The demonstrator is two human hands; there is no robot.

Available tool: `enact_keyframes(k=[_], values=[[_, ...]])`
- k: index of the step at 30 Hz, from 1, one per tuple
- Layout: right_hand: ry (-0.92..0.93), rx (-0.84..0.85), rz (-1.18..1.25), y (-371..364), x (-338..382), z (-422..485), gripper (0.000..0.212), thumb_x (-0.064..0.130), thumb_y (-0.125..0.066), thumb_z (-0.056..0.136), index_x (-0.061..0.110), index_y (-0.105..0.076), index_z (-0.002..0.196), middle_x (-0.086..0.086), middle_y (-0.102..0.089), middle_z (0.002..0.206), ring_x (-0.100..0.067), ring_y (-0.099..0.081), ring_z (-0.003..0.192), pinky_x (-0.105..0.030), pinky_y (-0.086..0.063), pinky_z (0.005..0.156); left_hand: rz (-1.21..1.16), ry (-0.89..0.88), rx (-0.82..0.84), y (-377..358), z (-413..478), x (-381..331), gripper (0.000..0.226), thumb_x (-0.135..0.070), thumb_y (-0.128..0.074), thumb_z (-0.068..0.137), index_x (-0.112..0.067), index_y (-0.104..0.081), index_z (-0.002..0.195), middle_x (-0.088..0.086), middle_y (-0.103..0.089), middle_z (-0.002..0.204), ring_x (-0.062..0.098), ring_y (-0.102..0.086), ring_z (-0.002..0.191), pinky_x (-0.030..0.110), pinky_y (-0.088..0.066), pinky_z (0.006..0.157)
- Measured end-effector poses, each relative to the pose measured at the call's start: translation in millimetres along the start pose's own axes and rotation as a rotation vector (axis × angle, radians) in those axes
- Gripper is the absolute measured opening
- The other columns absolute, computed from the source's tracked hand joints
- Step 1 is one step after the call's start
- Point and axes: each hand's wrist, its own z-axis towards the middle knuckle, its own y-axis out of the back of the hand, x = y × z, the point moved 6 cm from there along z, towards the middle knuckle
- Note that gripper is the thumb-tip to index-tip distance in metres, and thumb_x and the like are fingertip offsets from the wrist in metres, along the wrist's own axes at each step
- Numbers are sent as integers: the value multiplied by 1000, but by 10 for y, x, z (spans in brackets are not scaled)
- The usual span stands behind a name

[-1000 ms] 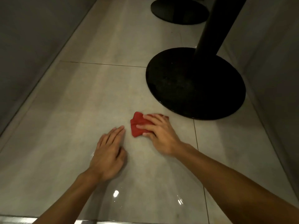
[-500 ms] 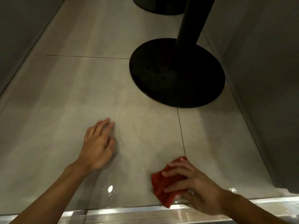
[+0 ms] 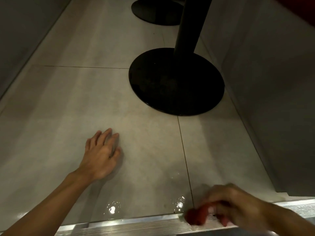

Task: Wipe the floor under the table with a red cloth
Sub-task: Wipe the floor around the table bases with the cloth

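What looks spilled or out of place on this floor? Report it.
Only small wet-looking glints on the tile floor near the metal threshold strip, left of the red cloth that the right hand holds. They may be droplets or lamp glare. The black table base stands flat; nothing looks damaged.
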Motion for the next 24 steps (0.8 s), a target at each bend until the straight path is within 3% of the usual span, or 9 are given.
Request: enact_keyframes(k=[2,3,5,8,10,13,17,21,24], values=[[-74,14,143,169,72,332,17,21,-60,94,32,-72,99,-15,-71,84,-33,-69,62,-44,-58,57,15,11,2,9,13,-21,85,-63,-8,72,-30,-30,146,-1,-17,159,27,-6,146,44,-8,118],[-56,-35,135,269,121,528,20,15,-59,94,28,-72,103,-16,-70,86,-35,-68,63,-46,-58,58,15,13,7,4,16,-27,85,-63,-7,72,-30,-29,147,-1,-16,159,27,-6,146,43,-8,118],[17,-132,100,442,257,949,24,13,-59,94,23,-71,112,-5,-72,96,-30,-71,75,-43,-60,69,14,12,8,-2,1,-7,82,-62,-7,73,-32,-27,147,-3,-15,159,25,-5,146,43,-7,118],[112,-266,-18,615,497,1599,28,18,-58,95,24,-67,120,12,-68,109,-8,-66,96,-21,-54,82,14,-19,-6,-20,-38,19,75,-58,-6,79,-34,-24,148,-4,-15,160,24,-6,147,45,-9,118],[162,-304,-136,596,557,1993,29,20,-57,95,24,-64,123,9,-64,113,-7,-61,102,-23,-52,88,1,-31,-14,-25,-47,42,72,-54,-7,81,-35,-23,148,-4,-16,159,23,-7,147,46,-10,118],[160,-220,-379,329,382,2401,32,28,-56,95,31,-62,126,4,-55,134,-14,-45,125,-34,-34,109,-16,-51,-34,-7,-52,58,70,-47,-9,81,-34,-26,148,-5,-20,158,23,-11,147,45,-14,117],[130,-223,-502,24,231,2422,34,36,-54,94,38,-58,128,6,-34,153,-18,-17,143,-43,-13,118,-18,-68,-47,1,-48,108,70,-41,-12,82,-24,-27,149,-5,-24,157,22,-16,146,47,-18,116],[242,-102,-532,-264,250,2041,46,38,-54,93,40,-44,138,8,-36,151,-18,-18,144,-53,-16,116,-4,-57,-48,-28,-56,92,72,-41,-12,81,-23,-24,149,-5,-21,158,22,-11,147,48,-14,117],[311,5,-600,-439,237,1618,53,31,-55,94,46,-35,141,9,-36,149,-18,-21,142,-50,-11,118,-13,-35,-50,-34,-45,73,71,-44,-10,82,-23,-24,149,-5,-20,158,22,-10,147,49,-13,117]])
